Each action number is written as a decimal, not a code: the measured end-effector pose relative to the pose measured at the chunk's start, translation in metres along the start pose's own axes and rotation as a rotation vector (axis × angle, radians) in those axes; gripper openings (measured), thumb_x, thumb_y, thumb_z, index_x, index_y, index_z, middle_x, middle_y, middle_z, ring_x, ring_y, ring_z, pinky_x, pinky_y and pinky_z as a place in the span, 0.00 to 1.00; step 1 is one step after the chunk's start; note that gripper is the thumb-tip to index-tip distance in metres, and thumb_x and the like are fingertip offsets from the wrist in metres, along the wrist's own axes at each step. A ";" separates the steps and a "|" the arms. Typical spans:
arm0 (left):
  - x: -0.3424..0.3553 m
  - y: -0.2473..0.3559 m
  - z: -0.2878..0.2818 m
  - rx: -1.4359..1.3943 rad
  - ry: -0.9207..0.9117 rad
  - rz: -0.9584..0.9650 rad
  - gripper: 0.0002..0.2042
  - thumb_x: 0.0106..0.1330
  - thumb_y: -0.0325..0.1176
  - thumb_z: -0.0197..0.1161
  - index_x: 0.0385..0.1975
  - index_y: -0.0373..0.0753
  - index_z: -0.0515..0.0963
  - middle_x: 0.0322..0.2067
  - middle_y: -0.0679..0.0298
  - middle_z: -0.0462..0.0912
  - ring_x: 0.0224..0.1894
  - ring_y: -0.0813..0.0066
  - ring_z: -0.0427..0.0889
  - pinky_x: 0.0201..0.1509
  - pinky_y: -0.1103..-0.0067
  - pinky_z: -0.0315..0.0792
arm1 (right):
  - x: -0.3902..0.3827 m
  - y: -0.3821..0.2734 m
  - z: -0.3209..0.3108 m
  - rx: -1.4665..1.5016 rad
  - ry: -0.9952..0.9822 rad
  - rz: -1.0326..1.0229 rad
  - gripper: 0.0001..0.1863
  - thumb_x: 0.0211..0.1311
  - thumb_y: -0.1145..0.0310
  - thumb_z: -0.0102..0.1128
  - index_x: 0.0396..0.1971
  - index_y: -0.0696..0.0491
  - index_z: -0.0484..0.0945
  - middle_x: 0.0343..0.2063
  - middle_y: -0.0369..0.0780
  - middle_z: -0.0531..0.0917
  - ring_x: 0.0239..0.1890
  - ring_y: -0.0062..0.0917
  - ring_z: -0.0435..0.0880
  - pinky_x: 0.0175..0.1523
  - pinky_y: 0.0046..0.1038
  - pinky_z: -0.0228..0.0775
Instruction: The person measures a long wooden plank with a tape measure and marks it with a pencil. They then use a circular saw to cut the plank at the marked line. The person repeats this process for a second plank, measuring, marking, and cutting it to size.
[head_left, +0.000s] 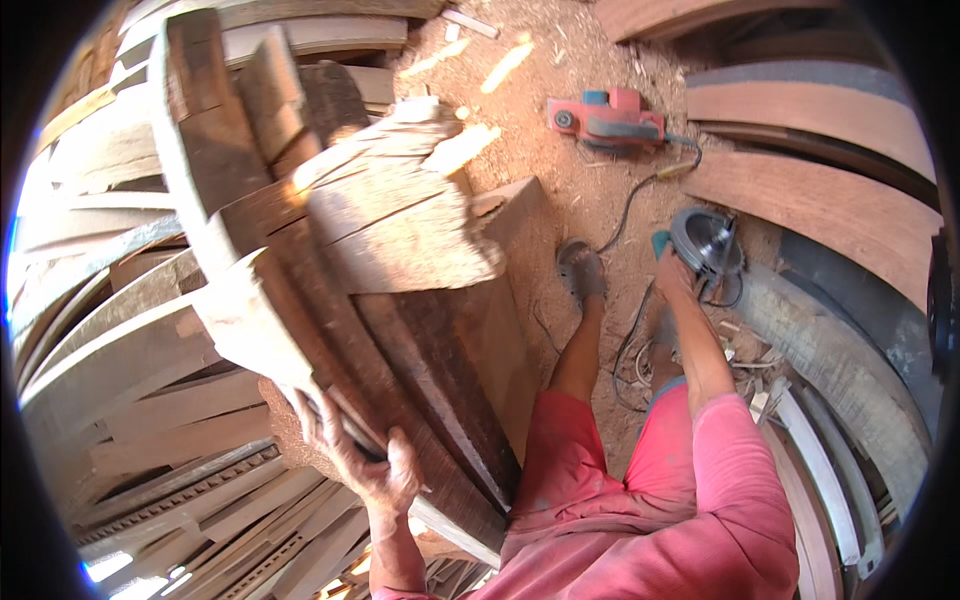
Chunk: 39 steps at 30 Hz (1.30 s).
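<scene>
My left hand (365, 460) grips a board (300, 360) with a pale, sunlit edge, lying among stacked dark timbers (430, 380) at the left. A weathered, broken wooden piece (390, 220) rests across that stack. At the right, my right hand (675, 270) is closed on the green handle of a circular saw (715, 245), whose round silver-grey guard faces up and whose cord trails down by my feet.
A red electric planer (605, 120) with a cord lies on the sawdust-covered floor (515, 130) ahead. Long planks (800, 190) line the right side, and piled offcuts and slats (170, 430) fill the left. Several loose strips (810, 470) lie at the lower right.
</scene>
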<state>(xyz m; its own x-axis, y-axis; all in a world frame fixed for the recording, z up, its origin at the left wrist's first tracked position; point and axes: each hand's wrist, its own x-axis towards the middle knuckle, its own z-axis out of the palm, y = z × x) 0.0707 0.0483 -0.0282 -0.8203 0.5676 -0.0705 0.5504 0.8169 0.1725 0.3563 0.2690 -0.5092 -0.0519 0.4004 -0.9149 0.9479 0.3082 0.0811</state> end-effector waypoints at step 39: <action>-0.002 -0.004 -0.005 -0.193 0.060 -0.052 0.47 0.48 0.42 0.72 0.75 0.58 0.63 0.75 0.33 0.47 0.75 0.25 0.44 0.76 0.36 0.35 | -0.507 -0.053 -0.306 0.806 0.253 -0.828 0.21 0.58 0.64 0.65 0.48 0.61 0.77 0.24 0.34 0.78 0.21 0.17 0.76 0.28 0.25 0.70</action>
<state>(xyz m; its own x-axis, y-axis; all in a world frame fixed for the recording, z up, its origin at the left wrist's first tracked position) 0.0689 0.0432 -0.0243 -0.8579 0.5131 -0.0262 0.4718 0.8070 0.3553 0.2360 0.3133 0.0717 -0.7184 0.5220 -0.4597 0.5161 -0.0431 -0.8554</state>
